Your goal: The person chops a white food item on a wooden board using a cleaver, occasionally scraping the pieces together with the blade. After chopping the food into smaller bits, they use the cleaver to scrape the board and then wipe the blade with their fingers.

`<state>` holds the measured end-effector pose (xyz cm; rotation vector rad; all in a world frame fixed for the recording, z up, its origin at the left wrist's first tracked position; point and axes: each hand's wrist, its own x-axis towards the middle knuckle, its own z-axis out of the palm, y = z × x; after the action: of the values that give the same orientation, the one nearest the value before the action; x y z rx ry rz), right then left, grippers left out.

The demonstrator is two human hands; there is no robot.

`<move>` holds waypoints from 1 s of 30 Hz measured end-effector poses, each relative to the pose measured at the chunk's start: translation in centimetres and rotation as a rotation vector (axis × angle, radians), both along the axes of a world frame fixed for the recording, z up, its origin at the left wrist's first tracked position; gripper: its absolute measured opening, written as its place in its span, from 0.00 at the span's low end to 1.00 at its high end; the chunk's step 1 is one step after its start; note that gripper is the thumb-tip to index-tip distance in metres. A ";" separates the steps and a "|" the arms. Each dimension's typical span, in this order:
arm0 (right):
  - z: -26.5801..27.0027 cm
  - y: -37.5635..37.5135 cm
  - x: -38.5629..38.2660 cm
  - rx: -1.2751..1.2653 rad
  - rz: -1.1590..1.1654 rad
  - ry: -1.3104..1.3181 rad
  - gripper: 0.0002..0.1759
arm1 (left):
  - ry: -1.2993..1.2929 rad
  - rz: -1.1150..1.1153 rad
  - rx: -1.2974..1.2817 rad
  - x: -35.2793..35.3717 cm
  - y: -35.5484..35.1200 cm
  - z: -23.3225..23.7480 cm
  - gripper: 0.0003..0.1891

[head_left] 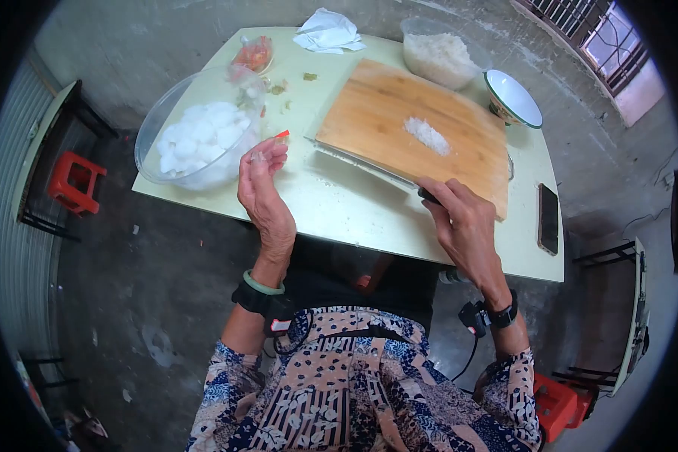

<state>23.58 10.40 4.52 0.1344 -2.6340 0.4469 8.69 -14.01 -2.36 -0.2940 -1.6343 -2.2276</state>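
Wooden board (399,105) lay on the pale green desk (331,207), bearing a small white chopped heap (427,136) right of centre. Right hand (467,230) was closed around the dark handle of a knife (369,166); blade ran along the board's near edge, presumably to keep it clear of the heap. Left hand (262,192) was raised, palm turned up, fingers loosely bent, beside a clear bowl (145,139) of white pieces (203,139), probably placed there for easy reach. Pale bit showed near its thumb; whether pinched or merely stuck, could not be told.
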 end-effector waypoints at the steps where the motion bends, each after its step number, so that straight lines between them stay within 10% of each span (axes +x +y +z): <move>1: -0.4 0.0 -0.5 -0.004 -0.002 0.008 0.20 | -0.011 0.017 -0.017 0.0 -0.1 0.0 0.24; 14: 0.3 -0.7 2.0 -0.109 0.164 -0.082 0.20 | 0.015 0.032 0.169 1.8 -0.5 -0.2 0.24; 21: -0.7 0.9 -0.5 -0.082 0.093 -0.049 0.18 | -0.079 -0.333 0.225 10.5 -3.0 -0.8 0.19; 27: -0.9 1.3 0.4 0.017 0.187 -0.028 0.22 | -0.729 -0.928 -0.053 11.2 -3.9 -4.8 0.21; 30: -0.6 1.3 2.2 0.037 0.192 -0.063 0.22 | -1.008 -0.933 0.313 10.1 -2.6 -6.1 0.31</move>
<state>25.82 11.72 3.87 0.3943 -2.7031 0.4735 18.77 -16.63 -8.41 0.2919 -1.6794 -3.7105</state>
